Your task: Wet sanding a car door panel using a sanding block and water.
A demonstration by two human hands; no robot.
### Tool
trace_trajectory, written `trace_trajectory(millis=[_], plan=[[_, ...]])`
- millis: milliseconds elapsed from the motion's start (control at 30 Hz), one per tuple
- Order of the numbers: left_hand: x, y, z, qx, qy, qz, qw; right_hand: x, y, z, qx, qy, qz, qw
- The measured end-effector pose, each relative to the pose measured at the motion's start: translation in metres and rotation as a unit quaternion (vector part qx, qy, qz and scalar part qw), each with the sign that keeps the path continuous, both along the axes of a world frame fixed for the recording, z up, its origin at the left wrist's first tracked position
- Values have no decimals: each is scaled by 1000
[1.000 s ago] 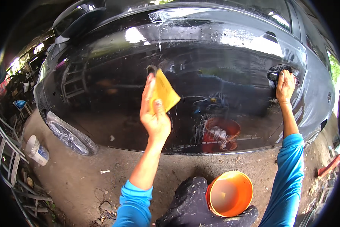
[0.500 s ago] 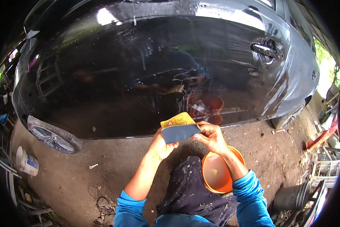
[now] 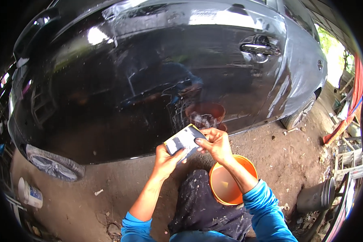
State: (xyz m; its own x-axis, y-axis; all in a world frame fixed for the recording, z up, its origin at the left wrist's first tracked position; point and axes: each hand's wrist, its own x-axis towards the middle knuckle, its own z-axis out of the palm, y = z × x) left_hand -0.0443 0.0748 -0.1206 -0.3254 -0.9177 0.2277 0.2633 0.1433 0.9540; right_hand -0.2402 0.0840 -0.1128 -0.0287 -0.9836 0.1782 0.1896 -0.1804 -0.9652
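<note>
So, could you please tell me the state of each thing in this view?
Sanding pad: held up in both hands.
Left hand: grips the pad from below.
Right hand: pinches the pad's edge.
Orange bucket: upright, open, water inside.
Car door: shut, wet, glossy.

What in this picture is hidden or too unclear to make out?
- Sanding pad, head view: its lower part is covered by the left hand and right hand.
- Orange bucket: the right forearm crosses its rim; the contents are unclear.
- Front wheel: distorted near the fisheye rim.
- White tub: too small to identify.
</note>
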Motion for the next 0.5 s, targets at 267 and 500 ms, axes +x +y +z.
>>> trace_trajectory(millis=[267, 500], plan=[[-7, -46, 95, -426, -165, 196, 868, -38, -51, 100, -323, 247, -181, 895], [41, -120, 178, -680, -546, 270, 409, -176, -137, 183, -428, 470, -494, 594]])
